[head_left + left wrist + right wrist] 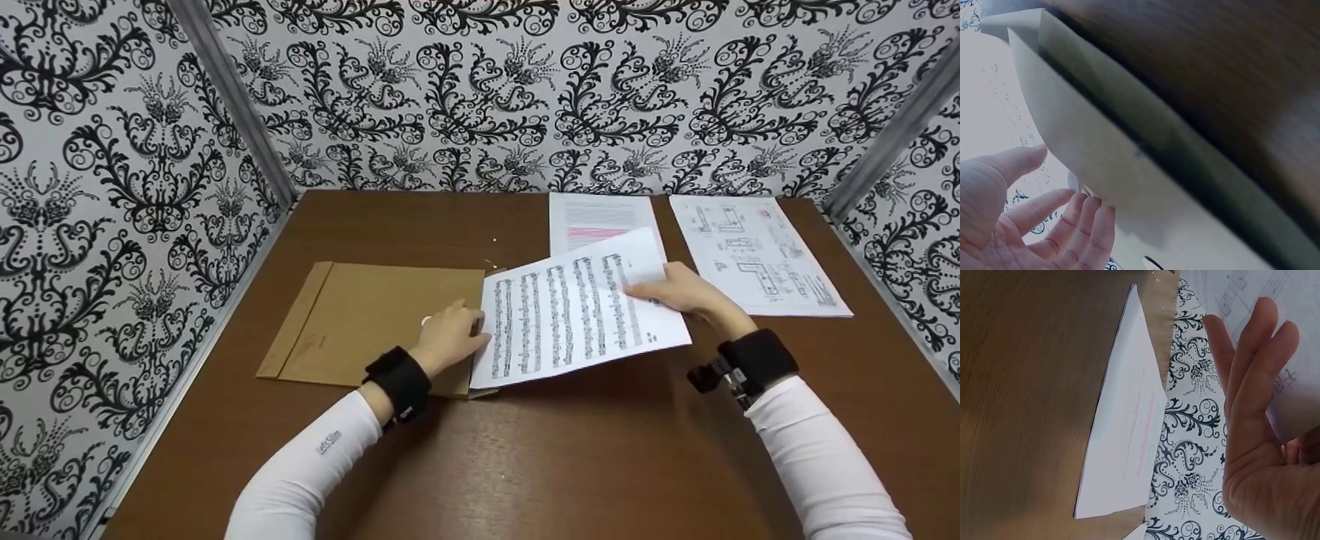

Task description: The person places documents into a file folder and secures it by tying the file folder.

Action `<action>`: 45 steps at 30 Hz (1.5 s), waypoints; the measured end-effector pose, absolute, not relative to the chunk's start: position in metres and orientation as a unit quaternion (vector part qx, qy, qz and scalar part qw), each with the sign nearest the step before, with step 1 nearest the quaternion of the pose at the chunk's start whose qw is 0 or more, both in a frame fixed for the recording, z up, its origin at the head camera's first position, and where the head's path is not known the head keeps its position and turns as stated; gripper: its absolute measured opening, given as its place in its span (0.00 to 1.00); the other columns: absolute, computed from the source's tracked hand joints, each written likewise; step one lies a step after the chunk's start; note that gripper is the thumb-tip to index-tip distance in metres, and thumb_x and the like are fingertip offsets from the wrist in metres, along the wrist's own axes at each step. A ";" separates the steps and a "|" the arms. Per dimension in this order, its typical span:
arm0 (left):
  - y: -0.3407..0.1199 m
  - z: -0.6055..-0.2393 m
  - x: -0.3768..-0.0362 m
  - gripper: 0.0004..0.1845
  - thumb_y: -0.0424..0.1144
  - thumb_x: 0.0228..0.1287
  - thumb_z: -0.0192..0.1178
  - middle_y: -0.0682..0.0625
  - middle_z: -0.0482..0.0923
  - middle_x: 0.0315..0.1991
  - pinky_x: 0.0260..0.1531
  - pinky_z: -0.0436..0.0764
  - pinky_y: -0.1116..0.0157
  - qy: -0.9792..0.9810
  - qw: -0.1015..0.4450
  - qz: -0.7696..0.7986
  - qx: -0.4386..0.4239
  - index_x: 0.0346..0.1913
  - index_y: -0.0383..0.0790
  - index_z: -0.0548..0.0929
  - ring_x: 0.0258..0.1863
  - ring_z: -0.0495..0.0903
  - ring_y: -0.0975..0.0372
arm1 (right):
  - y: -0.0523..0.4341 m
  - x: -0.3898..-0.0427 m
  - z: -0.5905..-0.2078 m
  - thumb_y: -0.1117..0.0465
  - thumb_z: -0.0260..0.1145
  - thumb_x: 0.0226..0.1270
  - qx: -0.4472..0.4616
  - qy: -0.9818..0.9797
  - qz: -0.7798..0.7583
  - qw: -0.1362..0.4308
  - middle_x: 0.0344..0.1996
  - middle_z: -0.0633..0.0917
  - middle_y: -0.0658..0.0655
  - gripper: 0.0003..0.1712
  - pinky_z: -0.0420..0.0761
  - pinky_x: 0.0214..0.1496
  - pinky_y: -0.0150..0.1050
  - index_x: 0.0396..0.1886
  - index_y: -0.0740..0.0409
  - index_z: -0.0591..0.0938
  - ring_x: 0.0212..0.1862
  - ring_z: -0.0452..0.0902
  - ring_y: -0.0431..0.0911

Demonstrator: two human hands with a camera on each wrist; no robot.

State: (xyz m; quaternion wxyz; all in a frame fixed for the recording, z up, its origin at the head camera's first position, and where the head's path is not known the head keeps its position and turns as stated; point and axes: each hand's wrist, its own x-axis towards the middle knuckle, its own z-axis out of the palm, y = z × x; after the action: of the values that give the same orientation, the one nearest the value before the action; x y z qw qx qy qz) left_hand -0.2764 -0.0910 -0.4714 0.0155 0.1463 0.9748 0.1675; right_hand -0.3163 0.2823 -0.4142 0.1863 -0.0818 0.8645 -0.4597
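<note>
A sheet of printed music (570,307) hangs tilted just above the brown table (525,465). My right hand (675,289) pinches its right part, thumb on top and fingers (1252,371) straight beneath the sheet (1297,304). The sheet's left edge meets the right end of a flat brown envelope (360,315). My left hand (450,337) rests at that end; in the left wrist view its fingers (1081,225) are loosely straight and touch the edge of a pale paper (1117,169), with the thumb apart. Whether the sheet has entered the envelope is hidden.
A page with pink lines (600,214) lies at the table's back, also showing in the right wrist view (1129,439). A page of diagrams (754,251) lies at the back right. Black-and-white patterned walls (480,90) close three sides.
</note>
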 end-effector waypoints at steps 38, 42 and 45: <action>-0.082 -0.463 -0.276 0.08 0.37 0.56 0.68 0.37 0.85 0.47 0.40 0.86 0.44 0.987 -0.006 0.141 0.080 0.35 0.35 0.85 0.46 0.86 0.43 | 0.274 -0.309 -0.440 0.56 0.65 0.74 -0.071 0.851 -0.488 0.178 0.36 0.89 0.49 0.31 0.89 0.36 0.35 0.67 0.72 0.72 0.31 0.88 0.39; -0.079 -0.460 -0.276 0.06 0.33 0.54 0.68 0.37 0.87 0.42 0.35 0.85 0.46 0.984 -0.018 0.152 0.086 0.33 0.34 0.85 0.42 0.87 0.43 | 0.274 -0.307 -0.441 0.56 0.64 0.74 -0.069 0.853 -0.486 0.177 0.36 0.90 0.49 0.31 0.89 0.36 0.35 0.67 0.72 0.73 0.31 0.88 0.39; -0.078 -0.459 -0.276 0.03 0.31 0.55 0.68 0.37 0.88 0.38 0.36 0.85 0.47 0.981 -0.023 0.168 0.090 0.31 0.34 0.85 0.39 0.87 0.43 | 0.274 -0.306 -0.441 0.55 0.64 0.75 -0.065 0.854 -0.484 0.180 0.37 0.90 0.51 0.31 0.88 0.36 0.35 0.68 0.72 0.73 0.32 0.88 0.38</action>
State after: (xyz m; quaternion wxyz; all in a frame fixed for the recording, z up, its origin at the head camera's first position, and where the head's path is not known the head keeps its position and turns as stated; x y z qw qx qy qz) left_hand -0.2756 -0.0781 -0.4587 -0.0229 0.0900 0.9815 0.1676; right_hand -0.3057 0.2744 -0.4414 0.1798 -0.0654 0.8537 -0.4844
